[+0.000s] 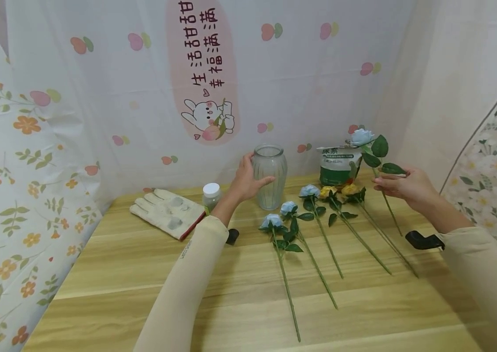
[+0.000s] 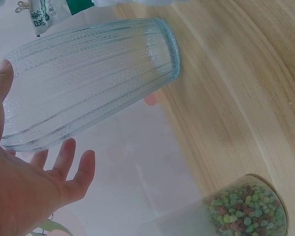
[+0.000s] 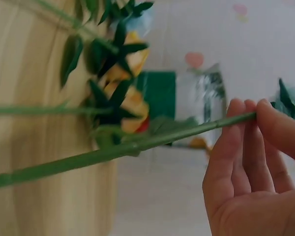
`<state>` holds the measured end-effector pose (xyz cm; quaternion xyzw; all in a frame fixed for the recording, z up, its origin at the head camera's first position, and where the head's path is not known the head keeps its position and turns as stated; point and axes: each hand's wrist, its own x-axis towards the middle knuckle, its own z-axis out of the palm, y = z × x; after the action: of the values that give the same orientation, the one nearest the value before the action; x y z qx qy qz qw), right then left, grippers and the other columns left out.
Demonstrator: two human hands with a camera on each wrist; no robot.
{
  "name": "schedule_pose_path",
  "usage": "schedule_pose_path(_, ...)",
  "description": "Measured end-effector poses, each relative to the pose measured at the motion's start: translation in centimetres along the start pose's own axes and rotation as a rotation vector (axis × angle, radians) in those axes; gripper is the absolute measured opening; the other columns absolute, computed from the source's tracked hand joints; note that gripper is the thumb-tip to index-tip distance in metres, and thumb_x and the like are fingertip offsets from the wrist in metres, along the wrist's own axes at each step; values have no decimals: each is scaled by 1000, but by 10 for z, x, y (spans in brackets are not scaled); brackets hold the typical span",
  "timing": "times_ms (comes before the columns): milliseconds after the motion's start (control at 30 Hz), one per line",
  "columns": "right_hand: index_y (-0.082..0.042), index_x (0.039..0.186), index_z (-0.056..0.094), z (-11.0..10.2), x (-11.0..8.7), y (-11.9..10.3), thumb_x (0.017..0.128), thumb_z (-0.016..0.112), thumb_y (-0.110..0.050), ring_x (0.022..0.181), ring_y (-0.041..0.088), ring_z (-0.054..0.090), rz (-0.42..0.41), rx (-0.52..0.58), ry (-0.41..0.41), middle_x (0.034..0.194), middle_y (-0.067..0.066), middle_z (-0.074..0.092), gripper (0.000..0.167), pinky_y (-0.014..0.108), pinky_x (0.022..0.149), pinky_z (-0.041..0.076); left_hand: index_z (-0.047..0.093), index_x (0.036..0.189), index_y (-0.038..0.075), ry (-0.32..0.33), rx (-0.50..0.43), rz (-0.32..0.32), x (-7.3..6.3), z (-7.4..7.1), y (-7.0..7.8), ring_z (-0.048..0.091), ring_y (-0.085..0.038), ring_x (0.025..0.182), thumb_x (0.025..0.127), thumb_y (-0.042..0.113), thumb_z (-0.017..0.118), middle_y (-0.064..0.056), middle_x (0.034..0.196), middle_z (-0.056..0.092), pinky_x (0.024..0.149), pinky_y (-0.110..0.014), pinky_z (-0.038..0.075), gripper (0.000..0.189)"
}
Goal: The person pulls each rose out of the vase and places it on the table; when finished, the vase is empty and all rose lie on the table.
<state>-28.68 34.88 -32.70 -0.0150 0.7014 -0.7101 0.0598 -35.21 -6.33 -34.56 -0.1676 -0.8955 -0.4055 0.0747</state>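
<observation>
In the head view my left hand (image 1: 248, 182) is beside a ribbed clear glass vase (image 1: 269, 178) that stands upright. Its thumb reaches across the vase's front, while the left wrist view shows the other fingers (image 2: 83, 172) loosely spread past the glass edge. My right hand (image 1: 411, 188) holds up a blue rose (image 1: 362, 137) with green leaves, pinching the stem (image 3: 187, 132) between thumb and fingertips. The stem's lower end slants down over the table. More blue roses (image 1: 271, 221) and two yellow roses (image 1: 328, 192) lie in a row on the wood.
A white-and-green bag (image 1: 340, 166), clipped at its top, stands behind the yellow roses. Left of the vase are a white-capped jar (image 1: 211, 195) of coloured granules and a cream work glove (image 1: 167, 212). A printed curtain (image 1: 134, 112) hangs along the wooden table's (image 1: 99, 283) back edge.
</observation>
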Motion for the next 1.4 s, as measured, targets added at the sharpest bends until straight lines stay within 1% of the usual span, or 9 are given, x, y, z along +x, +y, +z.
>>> schedule_pose_path(200,-5,144,-35,-22,-2,11,96,61,1,86,13,73,62,66,-45,94,-4,75,108,26,74,57,13,154,8,-2,15,-8,0,0,1,28,-36,143,90,44,71,-19,156,23,113,-49,30,94)
schedule_pose_path(400,-4,137,-42,-40,0,24,99,60,-6,86,10,72,122,-77,-23,94,-7,75,109,24,68,56,12,154,8,-5,12,-13,0,-1,1,27,-35,144,90,45,71,-19,156,22,113,-48,30,95)
schedule_pose_path(500,15,147,-8,-49,2,30,98,61,-4,84,13,73,158,-112,-4,92,-5,75,87,26,65,56,12,154,8,-4,11,-12,0,-1,1,27,-36,144,89,45,71,-19,156,22,113,-48,30,96)
schedule_pose_path(567,22,137,32,-54,3,34,96,63,-2,83,15,74,191,-104,7,91,-3,76,57,26,64,56,12,154,8,-3,11,-11,0,-1,2,27,-36,144,90,45,71,-19,156,22,113,-48,30,96)
schedule_pose_path(633,22,128,44,-58,3,38,95,64,-1,82,16,74,218,-100,13,90,-1,76,45,26,63,57,12,154,8,-2,7,-13,0,-1,1,27,-35,144,90,45,72,-19,156,22,113,-48,30,95)
schedule_pose_path(800,24,141,-7,-67,2,49,96,62,-2,82,13,73,268,-171,-31,90,-3,75,86,24,62,56,12,154,8,-2,2,-20,-1,0,2,26,-35,145,90,44,71,-18,157,21,114,-48,29,94)
schedule_pose_path(867,25,139,-6,-70,2,53,97,60,0,83,13,73,304,-174,-37,91,-1,76,82,23,62,56,12,154,8,-1,2,-19,-2,0,2,26,-35,145,90,44,71,-19,157,21,114,-48,29,94)
schedule_pose_path(1167,0,101,71,-77,2,64,96,60,1,82,15,73,382,-154,-88,92,3,75,12,22,64,56,11,154,8,1,5,-17,-2,-1,3,26,-36,145,91,43,71,-19,157,20,114,-48,28,93)
schedule_pose_path(1400,-10,91,76,-75,0,71,97,62,-5,79,10,72,365,-206,-83,89,0,75,16,20,63,55,11,154,9,-3,3,-17,-3,-1,3,26,-38,144,90,44,71,-19,157,20,113,-50,29,94)
